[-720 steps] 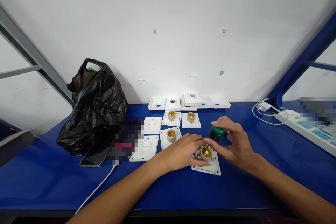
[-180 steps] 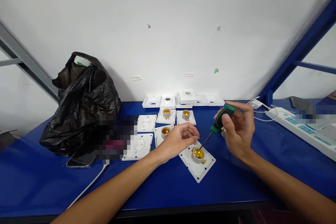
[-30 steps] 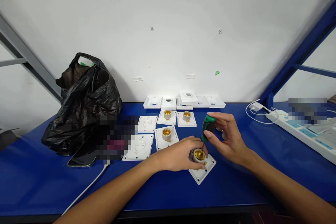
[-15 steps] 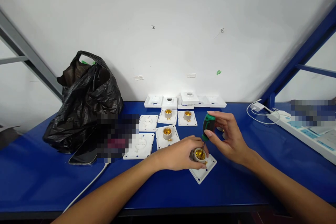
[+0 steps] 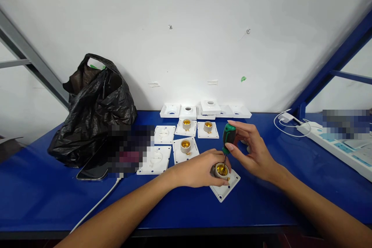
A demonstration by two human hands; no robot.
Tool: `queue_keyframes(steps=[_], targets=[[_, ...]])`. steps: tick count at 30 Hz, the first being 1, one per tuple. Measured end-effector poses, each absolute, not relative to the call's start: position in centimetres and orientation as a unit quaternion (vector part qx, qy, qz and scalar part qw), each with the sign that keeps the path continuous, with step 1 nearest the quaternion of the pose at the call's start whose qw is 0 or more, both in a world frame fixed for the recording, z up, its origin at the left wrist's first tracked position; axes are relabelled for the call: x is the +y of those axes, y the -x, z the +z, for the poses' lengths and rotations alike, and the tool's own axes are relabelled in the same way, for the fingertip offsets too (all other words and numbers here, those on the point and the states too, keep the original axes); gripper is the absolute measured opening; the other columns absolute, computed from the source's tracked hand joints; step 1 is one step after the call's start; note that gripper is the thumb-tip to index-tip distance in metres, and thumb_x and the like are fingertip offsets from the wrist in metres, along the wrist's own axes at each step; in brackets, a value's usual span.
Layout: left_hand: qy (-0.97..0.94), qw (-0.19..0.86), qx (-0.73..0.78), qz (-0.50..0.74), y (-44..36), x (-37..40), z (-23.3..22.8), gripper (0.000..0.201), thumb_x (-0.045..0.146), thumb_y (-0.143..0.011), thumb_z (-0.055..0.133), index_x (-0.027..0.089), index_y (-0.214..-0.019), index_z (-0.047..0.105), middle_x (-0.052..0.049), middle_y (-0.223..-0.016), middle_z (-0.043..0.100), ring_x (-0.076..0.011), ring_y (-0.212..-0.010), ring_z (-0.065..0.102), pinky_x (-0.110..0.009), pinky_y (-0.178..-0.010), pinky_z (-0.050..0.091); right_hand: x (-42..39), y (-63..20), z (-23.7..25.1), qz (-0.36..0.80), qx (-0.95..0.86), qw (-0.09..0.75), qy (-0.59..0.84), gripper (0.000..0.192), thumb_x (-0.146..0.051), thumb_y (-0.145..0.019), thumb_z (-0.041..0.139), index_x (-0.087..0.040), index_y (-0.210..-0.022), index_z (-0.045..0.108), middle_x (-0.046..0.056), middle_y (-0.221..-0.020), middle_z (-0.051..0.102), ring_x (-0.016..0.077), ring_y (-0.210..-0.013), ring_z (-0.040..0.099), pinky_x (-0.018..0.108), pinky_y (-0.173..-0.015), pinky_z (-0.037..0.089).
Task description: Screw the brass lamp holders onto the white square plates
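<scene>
Screwdriver with a green and black handle stands nearly upright, its long axis running from the handle at the top down to the thin shaft, whose tip points into the brass cup of a lamp socket. It leans only slightly, handle a touch to the right of the tip. The right hand has the handle pinched between thumb and curled fingertips, the remaining fingers loosely bent around it. The left hand lies just left of the socket, fingers wrapped against its beige collar and closed on it. The socket sits on a white square base plate, turned so one corner faces the near edge, resting on the blue table a little right of centre and near the front.

Farther back lie three more socket plates and two blank white plates to their left, with a row of white covers against the wall. A black plastic bag slumps at the far left, a phone with a white cable near it. A white power strip lies along the right side.
</scene>
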State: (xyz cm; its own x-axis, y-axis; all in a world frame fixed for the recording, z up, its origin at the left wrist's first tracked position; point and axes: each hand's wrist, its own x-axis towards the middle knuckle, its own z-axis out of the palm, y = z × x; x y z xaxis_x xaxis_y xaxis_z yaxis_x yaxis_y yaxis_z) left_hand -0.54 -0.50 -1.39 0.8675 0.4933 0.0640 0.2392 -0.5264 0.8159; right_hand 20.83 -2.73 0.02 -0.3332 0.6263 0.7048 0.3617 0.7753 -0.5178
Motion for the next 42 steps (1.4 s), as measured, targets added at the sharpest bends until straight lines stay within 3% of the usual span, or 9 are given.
queue_keyframes(steps=[42], targets=[[-0.859,0.443,0.223,0.126,0.58,-0.87,-0.71,0.026,0.029,-0.091,0.081,0.021,-0.111,0.066,-0.006,-0.122,0.061,-0.0249,-0.119,0.062,-0.037,-0.108,0.045,-2.64,-20.95,-0.01,0.145,-0.811,0.478,0.305,0.061,-0.022,-0.101,0.066,-0.035,-0.155,0.041,-0.001,-0.09,0.064,0.0161,-0.072,0.065,0.032,-0.062,0.059]])
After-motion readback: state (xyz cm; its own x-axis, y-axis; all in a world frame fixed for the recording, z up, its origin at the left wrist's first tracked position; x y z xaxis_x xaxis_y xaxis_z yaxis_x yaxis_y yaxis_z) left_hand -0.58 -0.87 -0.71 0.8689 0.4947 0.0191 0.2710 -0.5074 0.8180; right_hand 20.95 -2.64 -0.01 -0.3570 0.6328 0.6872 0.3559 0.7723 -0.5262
